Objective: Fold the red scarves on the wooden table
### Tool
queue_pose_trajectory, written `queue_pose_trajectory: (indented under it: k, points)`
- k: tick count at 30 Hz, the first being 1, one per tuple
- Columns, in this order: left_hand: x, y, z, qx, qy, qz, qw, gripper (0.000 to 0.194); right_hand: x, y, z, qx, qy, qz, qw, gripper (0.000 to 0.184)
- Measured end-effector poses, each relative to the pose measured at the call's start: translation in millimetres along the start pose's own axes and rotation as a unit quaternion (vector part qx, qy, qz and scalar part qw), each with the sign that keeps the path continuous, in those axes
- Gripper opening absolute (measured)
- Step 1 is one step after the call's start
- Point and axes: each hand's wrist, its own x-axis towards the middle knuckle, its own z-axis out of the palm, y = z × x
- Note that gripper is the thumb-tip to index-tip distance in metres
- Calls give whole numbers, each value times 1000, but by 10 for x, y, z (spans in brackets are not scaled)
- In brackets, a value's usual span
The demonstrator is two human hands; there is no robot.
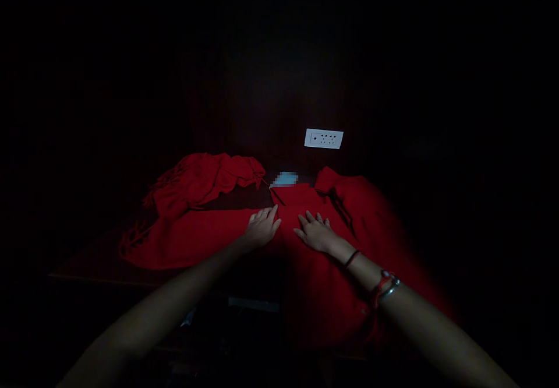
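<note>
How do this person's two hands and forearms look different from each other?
The left hand points up and to the right, while the right hand points up and to the left. The left forearm looks bare; the right forearm wears a dark band, a red bracelet and a silver bangle. Both hands lie palm down on red cloth.
</note>
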Motion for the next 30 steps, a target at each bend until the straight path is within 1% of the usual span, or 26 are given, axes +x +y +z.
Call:
queue_pose_trajectory:
  k: [1, 3, 5, 6, 8, 10, 12, 15, 17, 19, 21, 23, 26, 28, 30]
  points:
    - [-84, -15, 2, 14, -7, 18, 1000, 47, 40, -14, -47, -7, 27, -29, 999, 52]
    - [-204, -43, -9, 34, -27, 31, 999, 46, 138, -55, -129, -16, 80, -123, 989, 43]
    - [-258, -59, -35, 48, -44, 30, 997, 48, 254, -104, -168, -20, 94, -202, 975, 40]
    - [-266, -62, -50, 52, -48, 23, 997, 50, 315, -125, -170, -24, 91, -219, 971, 37]
    - [-265, -61, -76, 57, -56, 10, 997, 54, 427, -151, -158, -42, 81, -218, 972, 31]
    - [-268, -54, -88, 57, -64, 4, 996, 57, 508, -147, -159, -61, 91, -202, 973, 28]
    - [-292, -44, -85, 55, -64, 6, 996, 62, 552, -126, -185, -70, 123, -175, 974, 28]
    - [-356, -25, -64, 57, -46, 17, 997, 67, 574, -118, -207, -65, 172, -107, 977, 31]
    - [-396, -23, -59, 58, -41, 22, 997, 68, 580, -155, -158, -61, 165, -90, 980, 32]
    - [-424, -43, -74, 56, -46, 13, 997, 70, 583, -208, -70, -52, 145, -100, 983, 33]
    - [-444, -90, -108, 49, -59, -5, 997, 74, 567, -238, 4, -29, 139, -108, 984, 35]
    - [-464, -156, -153, 42, -74, -16, 996, 77, 503, -222, 24, 0, 139, -109, 984, 39]
    - [-482, -240, -207, 36, -90, -8, 995, 78, 274, -136, -6, 37, 121, -128, 984, 55]
    - [-472, -258, -220, 32, -91, -2, 995, 76, 58, -85, 6, 50, 79, -149, 984, 64]
    - [-436, -237, -214, 25, -65, 16, 997, 65, -142, -65, 67, 48, 29, -166, 985, 67]
